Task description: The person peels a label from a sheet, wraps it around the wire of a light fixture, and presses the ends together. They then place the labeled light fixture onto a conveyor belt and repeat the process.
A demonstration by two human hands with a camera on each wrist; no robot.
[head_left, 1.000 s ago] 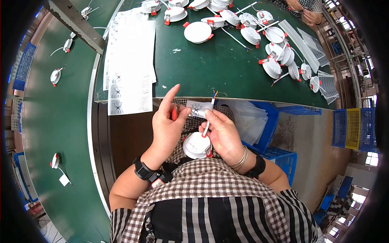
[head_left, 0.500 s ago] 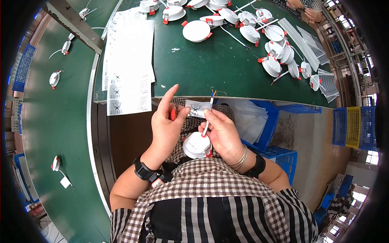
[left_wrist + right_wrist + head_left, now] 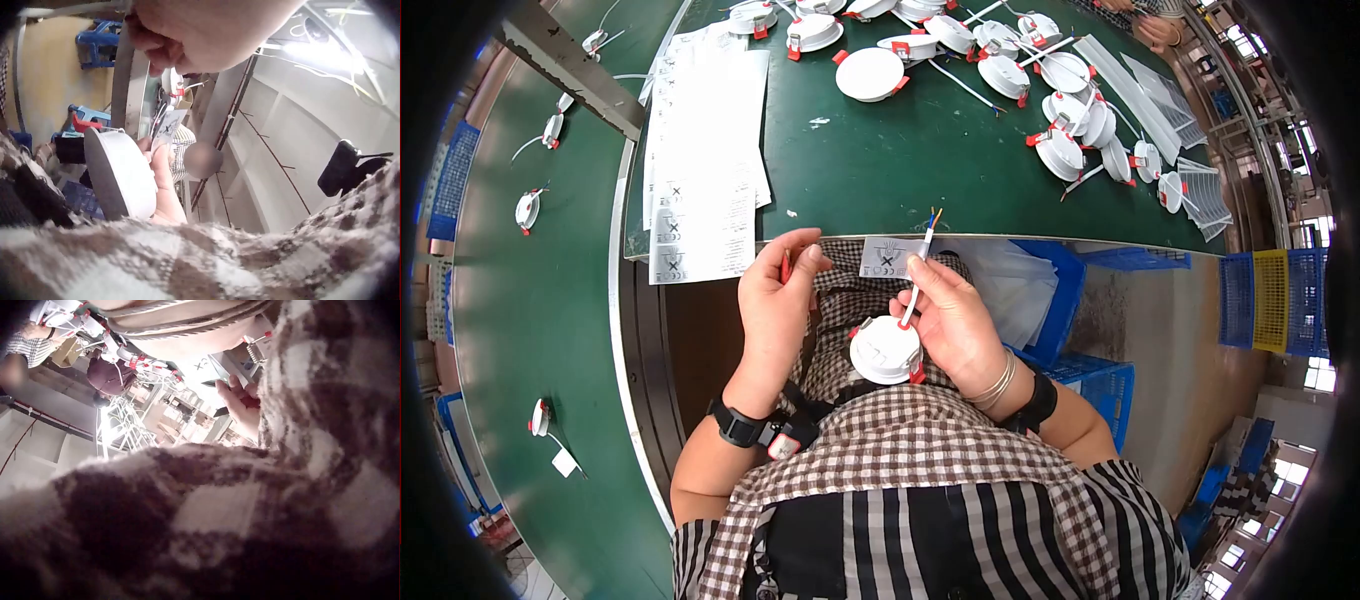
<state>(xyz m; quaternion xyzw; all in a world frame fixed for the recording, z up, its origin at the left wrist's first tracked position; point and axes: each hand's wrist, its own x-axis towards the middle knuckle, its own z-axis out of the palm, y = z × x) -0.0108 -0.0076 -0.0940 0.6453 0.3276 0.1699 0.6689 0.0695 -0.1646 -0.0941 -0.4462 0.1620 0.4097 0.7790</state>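
In the head view my right hand [image 3: 958,325] pinches the white cable [image 3: 913,298] of a round white downlight [image 3: 883,352]. The downlight hangs below the fingers, with red-tipped spring clips at its sides. Bare wire ends [image 3: 935,217] stick up above the thumb. A printed label [image 3: 883,257] extends leftward from the cable by the right thumb. My left hand [image 3: 772,300] is apart from the label, to its left, with curled fingers round a small red object [image 3: 786,266], mostly hidden. The left wrist view shows the downlight [image 3: 122,175] edge-on beside the label [image 3: 167,128].
Printed label sheets [image 3: 705,170] lie on the green table [image 3: 840,180] at left, overhanging its front edge. Several downlights [image 3: 870,75] are spread across the back and right. Clear plastic strips [image 3: 1135,95] lie far right. A blue crate [image 3: 1095,385] stands below.
My left hand has let go of the label and moved left, its raised index finger now bent. The right hand stays on the cable. The head view has shifted slightly.
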